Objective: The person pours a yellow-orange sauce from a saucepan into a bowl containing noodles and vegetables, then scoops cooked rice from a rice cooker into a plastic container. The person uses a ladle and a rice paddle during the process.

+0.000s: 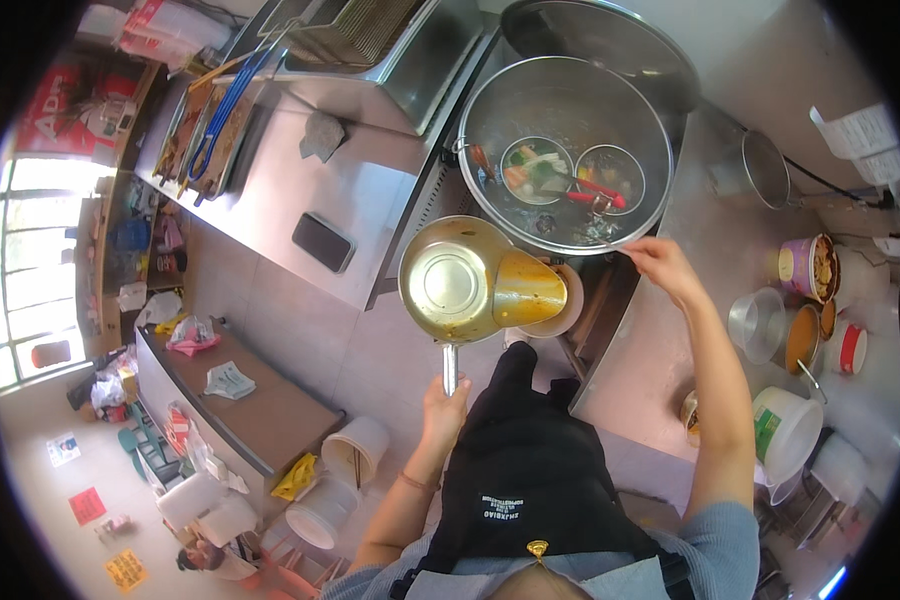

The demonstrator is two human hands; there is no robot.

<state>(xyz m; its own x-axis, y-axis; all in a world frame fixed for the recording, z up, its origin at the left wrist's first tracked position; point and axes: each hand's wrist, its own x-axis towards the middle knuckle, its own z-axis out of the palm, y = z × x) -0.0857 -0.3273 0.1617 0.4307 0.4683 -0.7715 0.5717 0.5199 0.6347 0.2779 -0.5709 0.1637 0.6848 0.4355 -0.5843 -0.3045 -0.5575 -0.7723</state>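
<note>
My left hand (445, 409) grips the handle of a metal saucepan (450, 281), held beside the large stockpot. Orange-brown residue coats a curved, lip-like part at the pan's right side. My right hand (667, 270) pinches a thin metal handle (621, 247) at the near rim of the stockpot (667, 161); what it leads to in the liquid is unclear. Steaming liquid fills the pot. Two round strainer baskets sit in it: the left basket (504, 159) holds orange and green vegetable pieces, the right basket (641, 176) holds other food. Red-handled tongs (596, 196) lie across them.
Left of the pot, a steel counter (270, 187) bears a phone (323, 242), a grey cloth-like piece (321, 136) and trays with blue-handled tongs (229, 112). Along the right counter (637, 360) stand several food tubs (802, 337). A white bucket (356, 446) is behind at left.
</note>
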